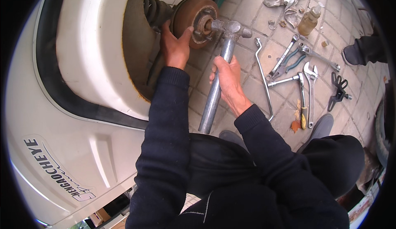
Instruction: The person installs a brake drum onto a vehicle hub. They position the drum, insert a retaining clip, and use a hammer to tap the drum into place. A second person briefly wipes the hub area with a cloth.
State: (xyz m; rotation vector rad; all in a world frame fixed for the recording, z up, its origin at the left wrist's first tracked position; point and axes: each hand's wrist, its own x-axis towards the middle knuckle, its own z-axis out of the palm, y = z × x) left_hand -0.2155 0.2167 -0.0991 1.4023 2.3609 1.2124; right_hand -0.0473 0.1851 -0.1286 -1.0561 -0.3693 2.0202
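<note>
Head view, hammer [227, 49] through right grip [229, 77], drum [193, 14] beyond

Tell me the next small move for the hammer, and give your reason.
I'd probably draw the hammer back slightly for a light tap: its head appears lined up with the hub of the rusty drum, the right hand grips the metal handle, and the left hand is at the drum's edge, seemingly steadying it.

From here I make out a vehicle-repair spot on paving [251, 6]: a pale vehicle [62, 121] at 9 o'clock, its rusty drum [194, 16] bared at 12, pliers [281, 69] and wrench [311, 93] between 2 and 3. A leaf [295, 126] just past 3 suggests outdoors.
</note>
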